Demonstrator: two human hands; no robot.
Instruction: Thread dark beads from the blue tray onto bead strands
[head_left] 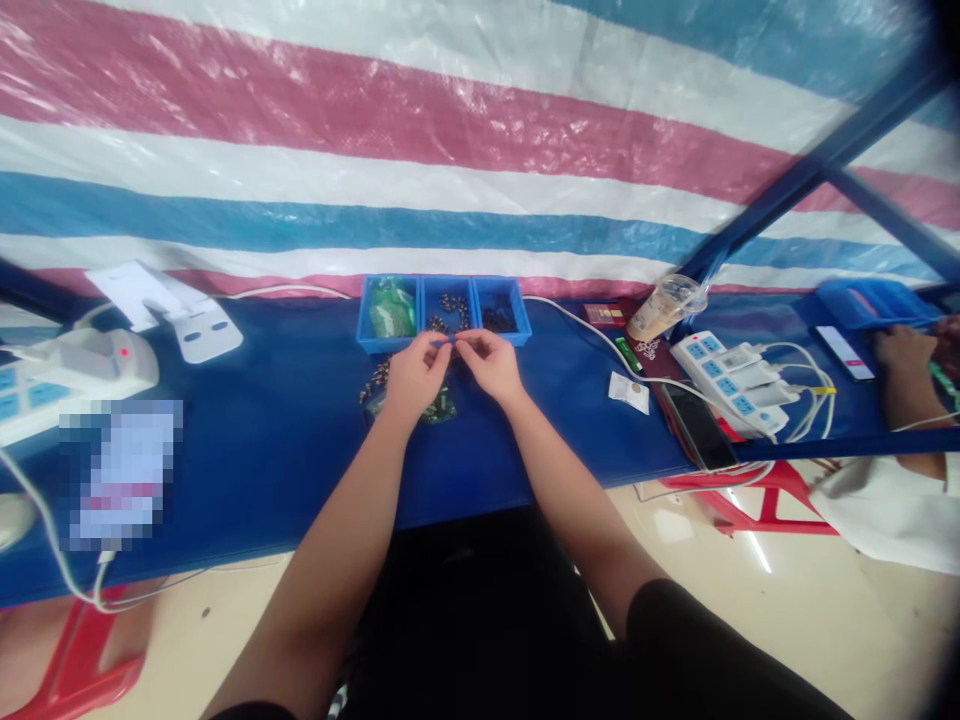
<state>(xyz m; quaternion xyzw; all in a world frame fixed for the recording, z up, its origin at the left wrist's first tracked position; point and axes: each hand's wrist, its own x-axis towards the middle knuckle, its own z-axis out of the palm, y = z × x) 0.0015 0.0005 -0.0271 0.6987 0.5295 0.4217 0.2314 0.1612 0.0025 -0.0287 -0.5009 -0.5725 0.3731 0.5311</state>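
Note:
My left hand (pixel 417 372) and my right hand (pixel 490 362) meet at the fingertips, just in front of a blue three-part tray (pixel 373 343). Both are closed in a pinch; whatever sits between the fingers is too small to name. In the tray's left part lies a green plastic bag (pixel 392 308). Small brass-and-dark parts (pixel 452 304) are in the middle part, and small black parts (pixel 498 314) in the right one. Under and beside my left hand, more small brass-coloured parts (pixel 375 380) and a dark green bag (pixel 441 407) rest on the table, partly hidden.
Left on the blue table (pixel 270 450) are a white power strip (pixel 67 385), a blurred-out phone (pixel 127 470) and a white stand (pixel 199 325). Rightward stand a drink cup (pixel 664 308), a small white packet (pixel 628 392), a dark phone (pixel 699 425) and another power strip (pixel 727 380). Another person's hand (pixel 906 350) is far right.

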